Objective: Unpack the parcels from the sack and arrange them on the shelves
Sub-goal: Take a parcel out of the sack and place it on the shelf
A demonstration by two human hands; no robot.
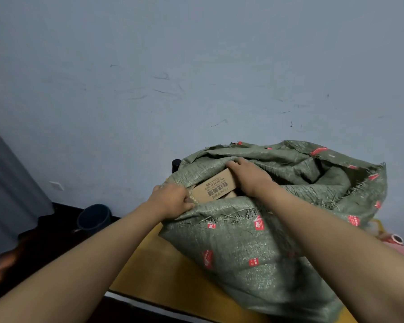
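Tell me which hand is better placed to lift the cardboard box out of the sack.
Probably the right hand: it already lies on the cardboard box inside the sack. The left hand grips the sack's edge, holding it open.

Green red-marked sack point(254, 248), brown parcel point(214, 186)

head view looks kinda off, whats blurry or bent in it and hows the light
Head view: dim, flat, bluish light with no hard shadows or glare; wide-angle bending stretches both forearms toward the lower corners; the bottom-left corner is smeared with an orange blur; the cardboard box in the green sack, the left hand and right hand are fairly sharp, though the box print is soft.
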